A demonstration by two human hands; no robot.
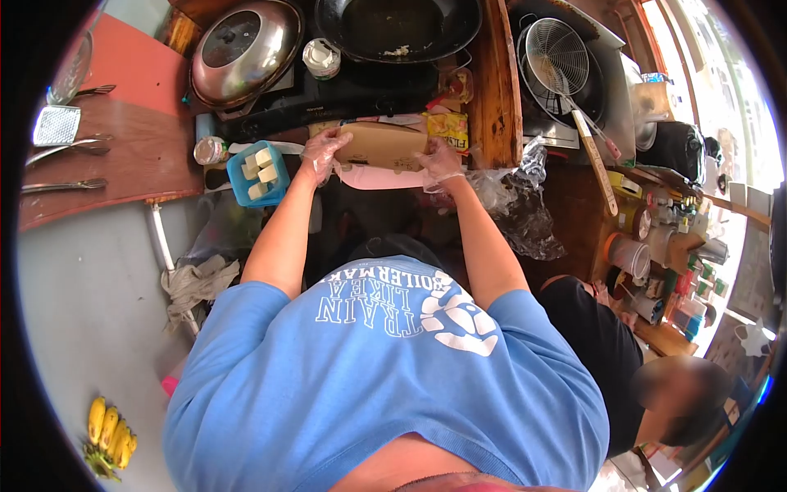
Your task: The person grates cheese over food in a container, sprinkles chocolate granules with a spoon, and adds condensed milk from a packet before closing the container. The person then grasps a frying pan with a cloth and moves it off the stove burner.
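Both hands wear clear plastic gloves. My left hand grips one end of a flat brown cardboard piece. At the other end, my right hand has its fingers closed on the same cardboard. A pink sheet or board lies just below the cardboard, between the hands. Beside my left hand stands a blue container with several pale blocks in it. A yellow packet lies just beyond my right hand.
Beyond the hands are a lidded metal pan, a jar and a black wok. A strainer lies to the right. Another person in black sits at the lower right. Bananas are at the lower left.
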